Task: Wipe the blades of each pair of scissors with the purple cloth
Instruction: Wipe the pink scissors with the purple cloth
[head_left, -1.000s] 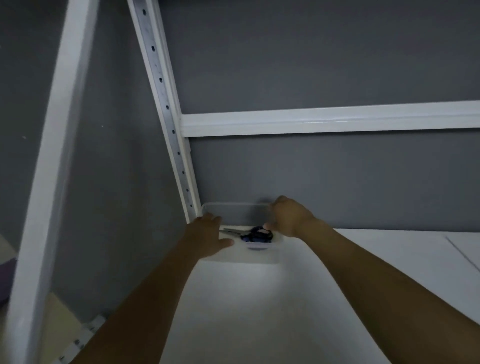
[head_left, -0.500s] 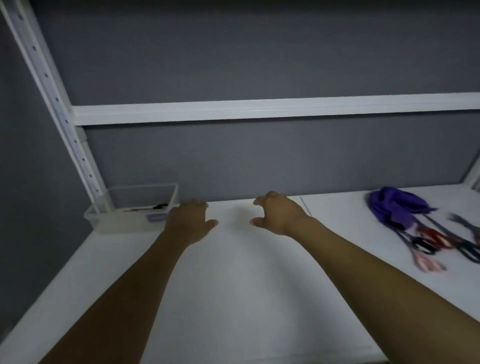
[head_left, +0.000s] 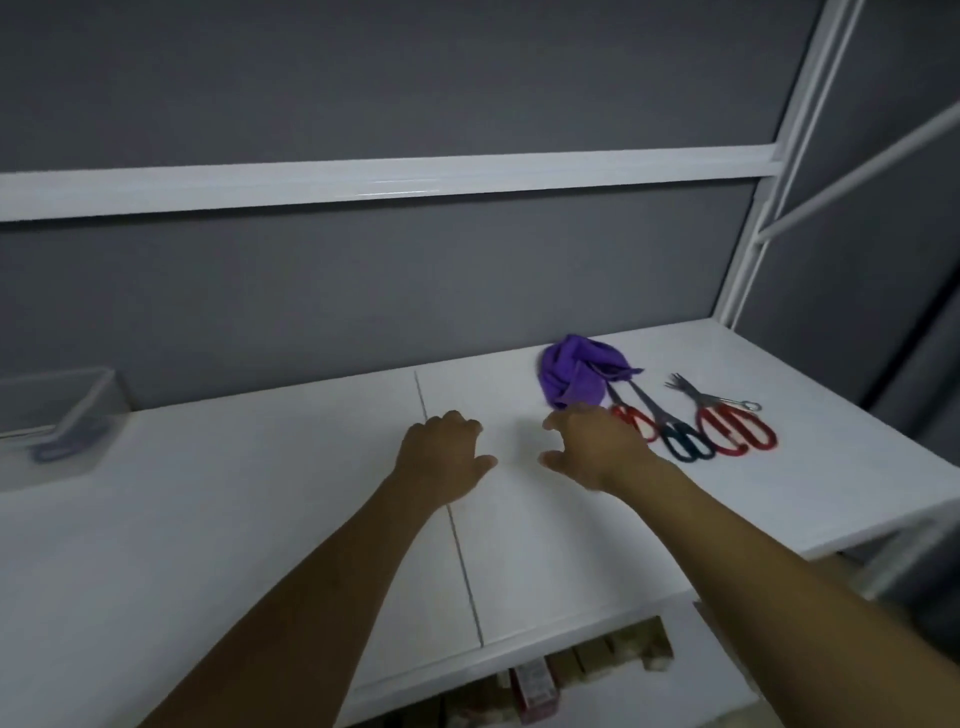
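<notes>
judged to be the reach before any wiping: nothing is held. both arms stretch over the white shelf (head_left: 260, 493). the left hand (head_left: 441, 454) and right hand (head_left: 592, 449) hover empty, fingers loosely curled. the purple cloth (head_left: 576, 371) lies bunched at the far right, just beyond the right hand, and three pairs of scissors (head_left: 680, 439) lie just to its right. the next move likely calls for grasping the cloth, then one pair.
</notes>
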